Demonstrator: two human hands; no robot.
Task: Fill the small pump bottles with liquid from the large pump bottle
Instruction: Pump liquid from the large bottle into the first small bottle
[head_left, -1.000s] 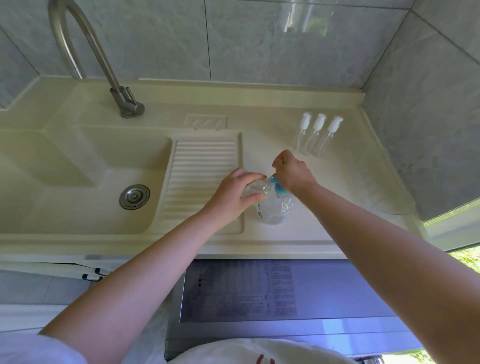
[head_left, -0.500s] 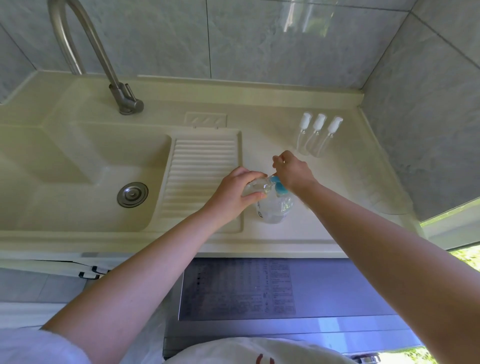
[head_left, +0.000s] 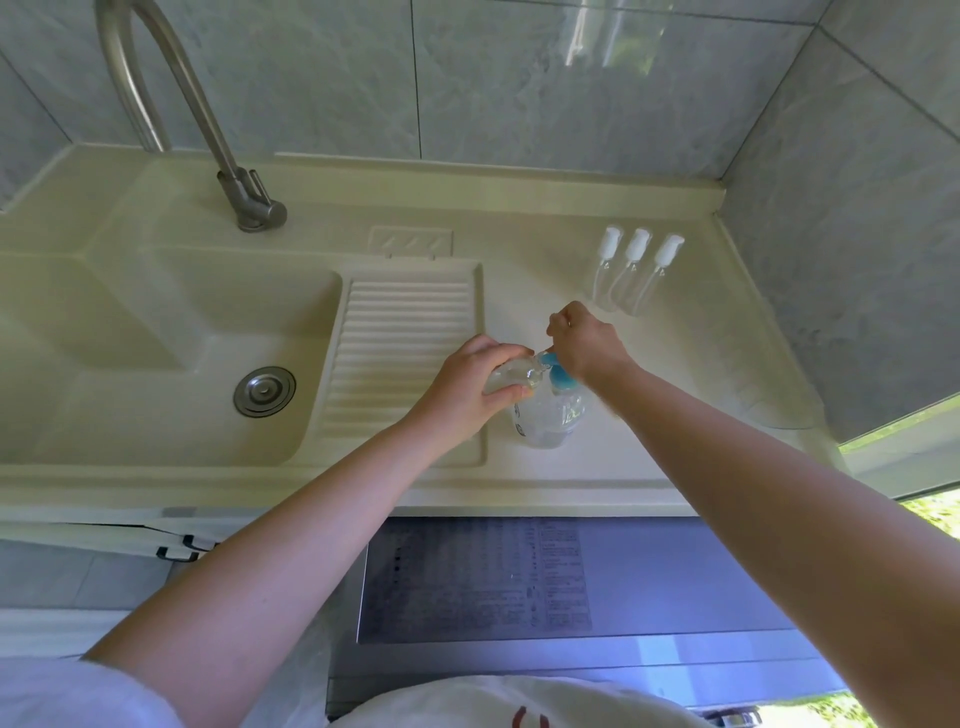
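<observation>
The left hand (head_left: 467, 387) pinches a small clear plastic bottle (head_left: 511, 375); the right hand (head_left: 587, 345) presses the big clear bottle's (head_left: 550, 415) blue pump (head_left: 561, 376). Label too blurry to read.

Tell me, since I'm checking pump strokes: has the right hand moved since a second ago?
No. The right hand stays on the large pump bottle's blue pump, equally short of the three small pump bottles.

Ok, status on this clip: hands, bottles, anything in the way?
Left hand grips small clear bottle at blue pump spout. Right hand on pump of large clear bottle. Three white-capped small bottles waiting behind. Nothing in the way.
</observation>
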